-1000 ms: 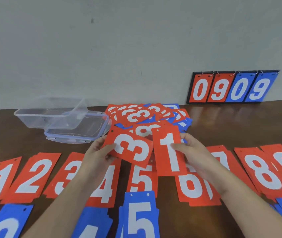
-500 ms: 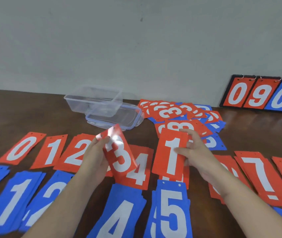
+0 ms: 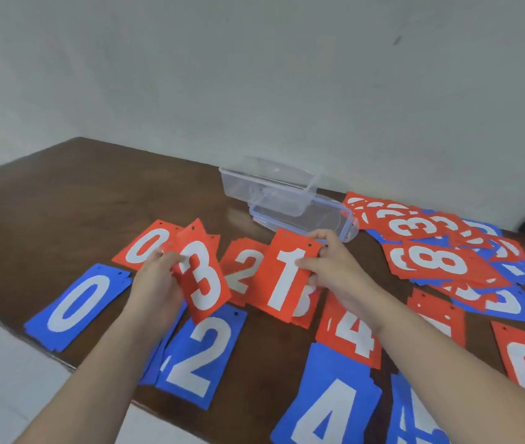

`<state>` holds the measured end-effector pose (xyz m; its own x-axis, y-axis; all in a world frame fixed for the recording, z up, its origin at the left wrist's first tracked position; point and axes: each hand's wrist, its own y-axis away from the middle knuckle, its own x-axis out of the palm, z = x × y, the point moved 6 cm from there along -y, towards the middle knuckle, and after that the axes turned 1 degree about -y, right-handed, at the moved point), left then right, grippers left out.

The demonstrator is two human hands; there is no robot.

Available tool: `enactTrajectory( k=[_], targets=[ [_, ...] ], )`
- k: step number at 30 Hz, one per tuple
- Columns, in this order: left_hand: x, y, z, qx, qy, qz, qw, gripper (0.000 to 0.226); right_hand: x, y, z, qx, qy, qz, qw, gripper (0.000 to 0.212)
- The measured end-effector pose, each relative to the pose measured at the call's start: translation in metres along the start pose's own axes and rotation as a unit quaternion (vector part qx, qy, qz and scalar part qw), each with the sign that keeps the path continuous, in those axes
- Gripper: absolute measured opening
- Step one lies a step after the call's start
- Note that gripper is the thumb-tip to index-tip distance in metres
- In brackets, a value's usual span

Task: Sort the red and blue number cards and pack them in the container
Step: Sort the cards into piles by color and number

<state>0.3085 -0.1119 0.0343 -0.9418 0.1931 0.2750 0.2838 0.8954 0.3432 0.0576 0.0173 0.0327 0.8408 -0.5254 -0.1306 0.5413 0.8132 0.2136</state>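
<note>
Red "3" card pinched in left hand, red "1" card in right hand. Sorting step; next, presumably, laying each on its matching red pile on desk.

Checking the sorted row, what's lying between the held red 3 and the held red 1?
In the head view, the red 2 pile lies on the table between the red 3 card and the red 1 card.

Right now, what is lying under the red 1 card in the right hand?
Below the red 1 card, held by the right hand, a red pile lies on the table; a white curved digit, probably a 3, shows at its lower right. The rest is covered.
</note>
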Motion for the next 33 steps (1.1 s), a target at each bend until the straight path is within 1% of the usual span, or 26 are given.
enactTrajectory(
  k=[3, 6, 9, 12, 13, 15, 16, 17, 18, 19, 20, 22, 24, 26, 29, 31, 33],
  targets=[
    [-0.031, -0.008, -0.013, 0.013, -0.002, -0.011, 1.0, 0.024, 0.044, -0.027, 0.008, 0.005, 0.017, 0.027, 0.999, 0.045],
    [-0.061, -0.014, -0.02, 0.014, 0.005, -0.035, 0.999, 0.03, 0.088, -0.052, 0.021, -0.015, 0.065, 0.038, 0.997, 0.05],
    [-0.082, -0.019, -0.027, 0.019, 0.009, -0.038, 0.999, 0.034, 0.126, -0.072, 0.032, -0.045, 0.111, 0.051, 0.992, 0.05],
    [-0.096, -0.022, -0.032, 0.021, 0.015, -0.045, 0.999, 0.032, 0.153, -0.09, 0.039, -0.104, 0.183, 0.03, 0.977, 0.05],
    [-0.098, -0.024, -0.034, 0.024, 0.013, -0.043, 0.999, 0.029, 0.16, -0.094, 0.04, -0.122, 0.216, 0.028, 0.968, 0.05],
    [-0.101, -0.027, -0.037, 0.036, 0.004, -0.038, 0.999, 0.025, 0.174, -0.1, 0.039, -0.144, 0.276, 0.046, 0.949, 0.046],
    [-0.102, -0.028, -0.038, 0.041, -0.004, -0.037, 0.998, 0.023, 0.178, -0.103, 0.036, -0.153, 0.322, 0.05, 0.933, 0.043],
    [-0.103, -0.029, -0.039, 0.044, -0.01, -0.038, 0.998, 0.022, 0.181, -0.104, 0.033, -0.162, 0.39, 0.042, 0.906, 0.042],
    [-0.103, -0.03, -0.039, 0.047, -0.015, -0.039, 0.998, 0.022, 0.183, -0.104, 0.031, -0.171, 0.46, 0.032, 0.871, 0.04],
    [-0.104, -0.031, -0.039, 0.049, -0.018, -0.04, 0.998, 0.023, 0.184, -0.103, 0.03, -0.18, 0.509, 0.029, 0.841, 0.037],
    [-0.104, -0.032, -0.039, 0.048, -0.021, -0.04, 0.998, 0.024, 0.186, -0.102, 0.028, -0.189, 0.531, 0.041, 0.825, 0.033],
    [-0.102, -0.034, -0.037, 0.046, -0.028, -0.034, 0.998, 0.025, 0.189, -0.099, 0.023, -0.198, 0.541, 0.075, 0.814, 0.03],
    [-0.099, -0.036, -0.037, 0.049, -0.038, -0.03, 0.998, 0.025, 0.189, -0.098, 0.019, -0.195, 0.557, 0.087, 0.802, 0.034],
    [-0.093, -0.04, -0.035, 0.054, -0.052, -0.028, 0.997, 0.026, 0.188, -0.099, 0.017, -0.187, 0.556, 0.088, 0.805, 0.037],
    [-0.082, -0.044, -0.033, 0.064, -0.079, -0.014, 0.995, 0.031, 0.176, -0.099, 0.023, -0.198, 0.508, 0.066, 0.836, 0.036],
    [-0.071, -0.046, -0.031, 0.074, -0.094, -0.005, 0.993, 0.032, 0.155, -0.095, 0.031, -0.217, 0.482, 0.036, 0.848, 0.035],
    [-0.056, -0.047, -0.029, 0.082, -0.105, 0.005, 0.991, 0.031, 0.126, -0.091, 0.033, -0.217, 0.461, 0.017, 0.86, 0.032]
  ],
)
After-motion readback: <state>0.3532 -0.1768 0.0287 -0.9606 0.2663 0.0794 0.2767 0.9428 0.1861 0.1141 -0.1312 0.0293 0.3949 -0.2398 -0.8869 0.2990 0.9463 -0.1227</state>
